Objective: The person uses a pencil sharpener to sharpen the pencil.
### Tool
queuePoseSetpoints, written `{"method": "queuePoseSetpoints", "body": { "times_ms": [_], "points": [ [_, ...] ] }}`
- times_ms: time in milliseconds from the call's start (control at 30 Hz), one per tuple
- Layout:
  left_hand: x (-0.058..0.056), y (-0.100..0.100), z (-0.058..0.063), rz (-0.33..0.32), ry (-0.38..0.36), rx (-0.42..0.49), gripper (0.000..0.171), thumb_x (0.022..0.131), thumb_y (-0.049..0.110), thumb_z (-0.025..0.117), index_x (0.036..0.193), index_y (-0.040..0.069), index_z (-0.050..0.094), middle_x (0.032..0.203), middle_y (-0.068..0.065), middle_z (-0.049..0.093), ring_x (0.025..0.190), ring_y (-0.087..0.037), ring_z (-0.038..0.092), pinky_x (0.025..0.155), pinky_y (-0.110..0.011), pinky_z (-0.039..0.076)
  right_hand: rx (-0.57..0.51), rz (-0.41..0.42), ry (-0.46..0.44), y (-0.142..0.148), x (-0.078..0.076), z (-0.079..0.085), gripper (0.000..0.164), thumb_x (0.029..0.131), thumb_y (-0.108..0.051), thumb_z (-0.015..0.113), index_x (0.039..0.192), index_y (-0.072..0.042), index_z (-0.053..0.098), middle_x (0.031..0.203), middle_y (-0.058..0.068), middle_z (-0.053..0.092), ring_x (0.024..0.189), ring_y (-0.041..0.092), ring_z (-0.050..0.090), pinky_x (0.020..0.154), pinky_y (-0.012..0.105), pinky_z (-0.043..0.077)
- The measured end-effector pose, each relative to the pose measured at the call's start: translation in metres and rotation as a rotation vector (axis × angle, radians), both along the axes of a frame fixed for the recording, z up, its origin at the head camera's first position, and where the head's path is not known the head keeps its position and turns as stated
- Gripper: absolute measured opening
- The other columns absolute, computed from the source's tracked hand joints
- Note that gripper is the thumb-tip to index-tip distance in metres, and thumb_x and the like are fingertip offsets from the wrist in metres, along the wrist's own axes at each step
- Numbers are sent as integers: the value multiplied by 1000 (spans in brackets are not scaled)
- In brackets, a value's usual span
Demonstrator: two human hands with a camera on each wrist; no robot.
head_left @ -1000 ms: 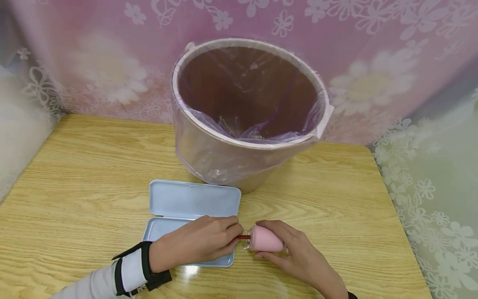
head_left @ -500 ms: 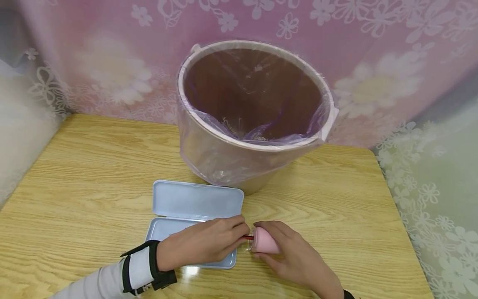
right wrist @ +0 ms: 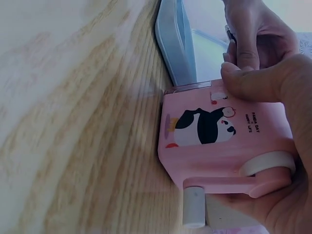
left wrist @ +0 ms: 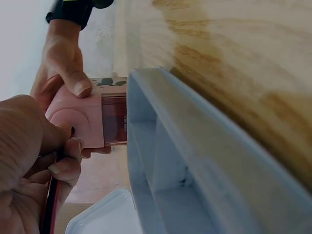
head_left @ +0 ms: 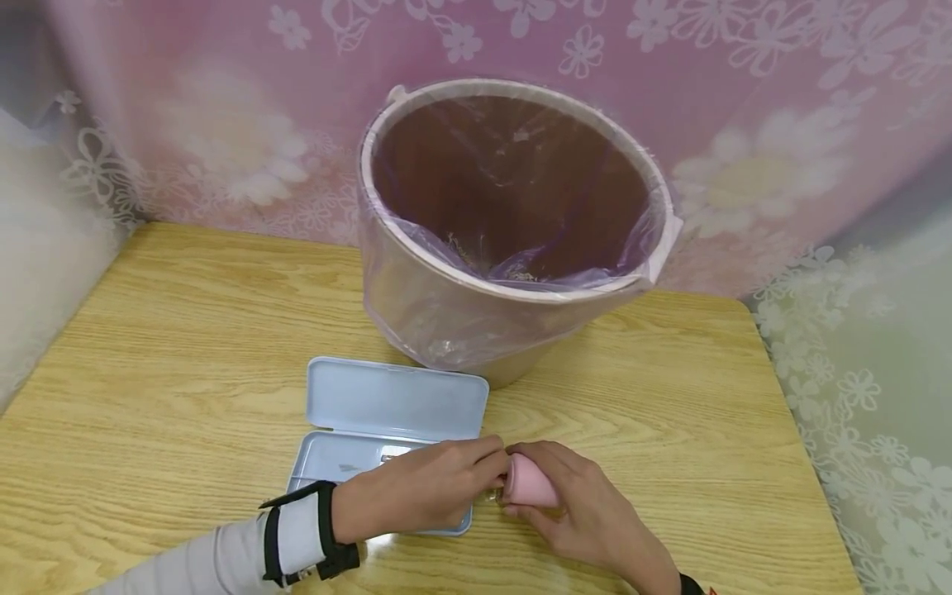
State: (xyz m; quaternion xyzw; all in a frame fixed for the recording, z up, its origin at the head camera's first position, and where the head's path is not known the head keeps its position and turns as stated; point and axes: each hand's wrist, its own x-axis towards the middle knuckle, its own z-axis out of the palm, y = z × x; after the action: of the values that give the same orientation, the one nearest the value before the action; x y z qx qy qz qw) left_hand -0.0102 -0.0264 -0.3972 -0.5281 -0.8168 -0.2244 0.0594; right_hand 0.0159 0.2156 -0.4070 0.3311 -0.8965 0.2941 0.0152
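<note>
Head view: the right hand [head_left: 586,506] holds the pink sharpener [head_left: 532,481] at the bin's [head_left: 367,165] 6 o'clock, seemingly to brace it against the table [head_left: 669,397]. The left hand [head_left: 420,489] pinches a red-and-black pencil [left wrist: 50,202], apparently to line it up with the sharpener; its end is hidden. At the sharpener's 10 o'clock the pencil case [head_left: 397,402] lies open, a silvery item [head_left: 393,452] partly covered inside. The bin's contents are unclear.

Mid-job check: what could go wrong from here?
The left grip pinches the pencil close to the sharpener; a skewed push might jam it. Should the right grip slacken, the sharpener could twist. The left grip also reaches across the open pencil case and may bump it.
</note>
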Motion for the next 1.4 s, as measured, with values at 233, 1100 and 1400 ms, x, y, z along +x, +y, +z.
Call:
{"method": "queuePoseSetpoints", "body": {
  "times_ms": [233, 1100, 1400],
  "points": [
    [-3, -5, 0, 33, -59, -6, 11, 104, 22, 59, 106, 11, 61, 94, 5, 58, 75, 0, 50, 67, -7, 43, -11, 6, 0, -2, 0, 2, 50, 84, -30, 84, 126, -18, 62, 118, -8, 68, 94, 4, 65, 74, 23, 55],
    [9, -31, -15, 32, 1, 97, 5, 96, 14, 69, 100, 12, 70, 78, 10, 57, 63, 5, 43, 59, -7, 42, -18, 26, -13, -5, 6, 0, 54, 80, -29, 87, 127, -17, 63, 119, -13, 65, 97, 2, 64, 76, 19, 54],
    [9, -26, -13, 47, 13, 55, 3, 95, 13, 69, 97, 11, 71, 76, 10, 57, 63, 6, 47, 59, -8, 45, -23, 49, -3, -8, 0, 0, 56, 79, -28, 88, 127, -16, 62, 118, -10, 67, 99, 3, 64, 78, 18, 54]
  ]
}}
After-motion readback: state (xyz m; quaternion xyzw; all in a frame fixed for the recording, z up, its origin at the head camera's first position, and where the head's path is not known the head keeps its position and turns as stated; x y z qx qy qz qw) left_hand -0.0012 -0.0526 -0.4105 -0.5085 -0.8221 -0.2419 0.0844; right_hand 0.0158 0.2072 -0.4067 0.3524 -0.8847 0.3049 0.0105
